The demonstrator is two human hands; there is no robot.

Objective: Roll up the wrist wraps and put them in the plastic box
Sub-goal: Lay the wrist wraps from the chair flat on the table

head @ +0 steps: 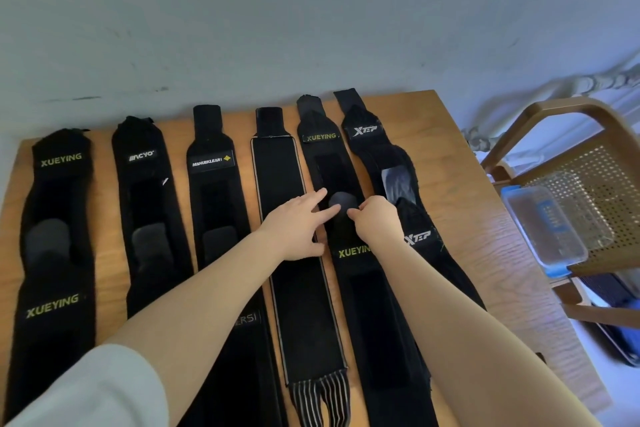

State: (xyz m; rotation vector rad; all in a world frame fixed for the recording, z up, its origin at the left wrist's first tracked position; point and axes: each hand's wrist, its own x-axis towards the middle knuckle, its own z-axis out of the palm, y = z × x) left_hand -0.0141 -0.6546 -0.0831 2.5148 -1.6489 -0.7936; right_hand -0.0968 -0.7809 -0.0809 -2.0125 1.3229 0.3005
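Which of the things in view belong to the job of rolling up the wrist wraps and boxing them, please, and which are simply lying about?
Belong to the job:
- black wrist wraps laid out in rows, e.g. the XUEYING wrap under both hands
- left hand, fingers straight on it
- right hand, pinching its end
- clear plastic box on the chair

Just there:
- wooden table
- cane chair

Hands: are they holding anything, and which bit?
The right hand pinches the rounded end tab of a black wrist wrap. The left hand only touches that tab with straight fingers.
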